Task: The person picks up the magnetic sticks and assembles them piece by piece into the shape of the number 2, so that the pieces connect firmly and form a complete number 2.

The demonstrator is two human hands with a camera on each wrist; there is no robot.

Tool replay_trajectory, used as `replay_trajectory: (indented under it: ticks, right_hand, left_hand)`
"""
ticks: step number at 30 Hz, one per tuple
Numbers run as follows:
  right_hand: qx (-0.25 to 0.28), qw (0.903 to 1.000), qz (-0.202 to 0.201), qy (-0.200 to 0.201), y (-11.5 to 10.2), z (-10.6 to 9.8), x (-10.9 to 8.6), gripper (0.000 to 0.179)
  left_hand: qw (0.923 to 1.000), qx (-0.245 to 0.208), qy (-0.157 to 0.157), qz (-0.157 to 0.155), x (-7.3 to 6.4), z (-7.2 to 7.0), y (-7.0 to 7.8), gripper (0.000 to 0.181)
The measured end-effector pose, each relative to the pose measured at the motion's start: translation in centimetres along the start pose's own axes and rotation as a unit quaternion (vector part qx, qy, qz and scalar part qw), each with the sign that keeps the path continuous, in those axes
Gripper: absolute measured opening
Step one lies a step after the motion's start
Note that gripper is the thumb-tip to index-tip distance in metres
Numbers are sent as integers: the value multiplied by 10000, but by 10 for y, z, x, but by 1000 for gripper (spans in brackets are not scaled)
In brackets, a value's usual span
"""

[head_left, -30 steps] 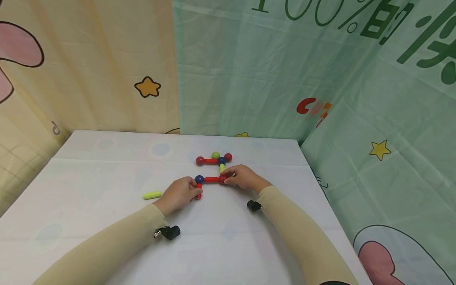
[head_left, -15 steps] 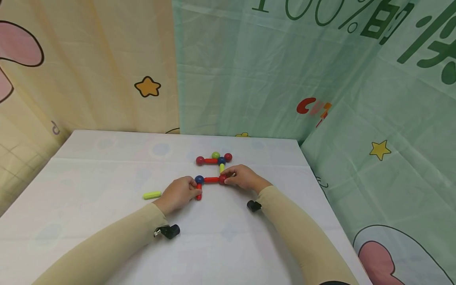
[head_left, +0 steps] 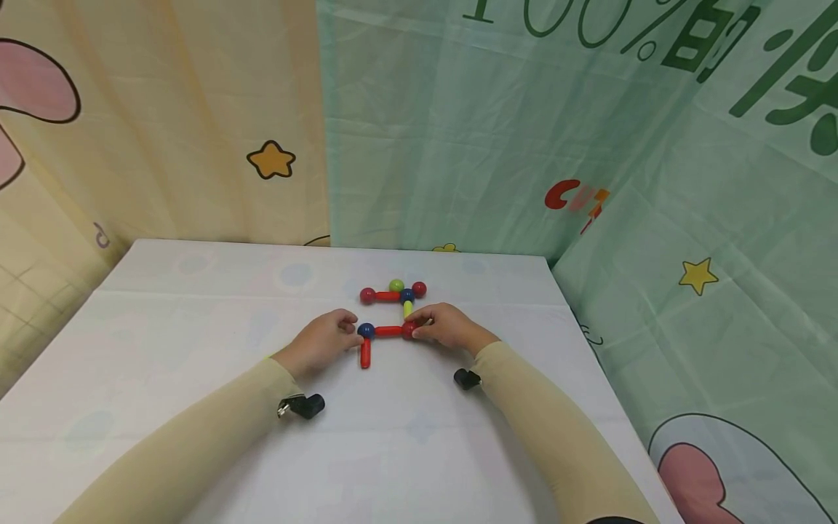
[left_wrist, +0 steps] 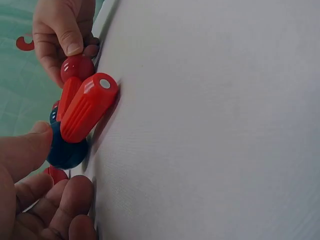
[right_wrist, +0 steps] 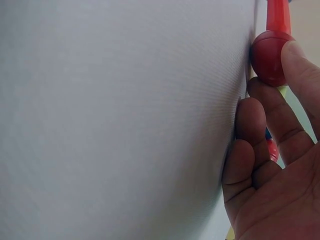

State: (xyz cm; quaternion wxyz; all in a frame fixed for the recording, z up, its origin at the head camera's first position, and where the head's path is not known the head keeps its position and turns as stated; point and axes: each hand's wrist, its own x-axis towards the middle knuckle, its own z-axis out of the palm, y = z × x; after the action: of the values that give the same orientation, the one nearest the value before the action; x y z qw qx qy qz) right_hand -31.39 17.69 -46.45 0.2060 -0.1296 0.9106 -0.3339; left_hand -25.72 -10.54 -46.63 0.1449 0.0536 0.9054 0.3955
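Note:
A figure of magnetic rods and balls lies on the white table. My right hand point(head_left: 452, 327) pinches its red ball point(right_wrist: 267, 57) between thumb and index finger. From that ball a red rod point(head_left: 388, 331) runs left to a blue ball point(head_left: 366, 331), and another red rod point(head_left: 365, 354) extends from the blue ball toward me. My left hand point(head_left: 318, 342) is beside the blue ball, its thumb right at the ball and its other fingers loosely bent and apart from it in the left wrist view. A yellow-green rod point(head_left: 408, 309) leads from the red ball to the far part.
Beyond the hands, the far part has a second blue ball point(head_left: 407, 295), a red rod point(head_left: 388, 297), two red balls point(head_left: 368, 295) and a green ball point(head_left: 396, 286). Printed curtains point(head_left: 432, 145) hang behind the table point(head_left: 196, 291). A loose yellow-green rod is mostly hidden behind my left forearm.
My left hand has let go of the front red rod and moved up and slightly left beside the blue ball, covering the loose yellow-green rod. My right hand has stayed on the red ball.

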Motion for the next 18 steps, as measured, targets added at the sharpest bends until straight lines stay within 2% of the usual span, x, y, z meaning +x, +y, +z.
replay_trajectory:
  ticks: [4, 12, 18]
  right_hand:
    - [-25, 10000, 0, -1, 0, 0, 1, 33]
    - [38, 10000, -13, 4, 2, 0, 1, 33]
    - [-9, 10000, -92, 2, 2, 0, 1, 33]
  left_hand:
    - [9997, 26, -68, 251, 5, -3, -2, 53]
    - [9988, -67, -337, 362, 13, -5, -6, 50]
    - [9977, 47, -478, 473, 20, -7, -6, 44]
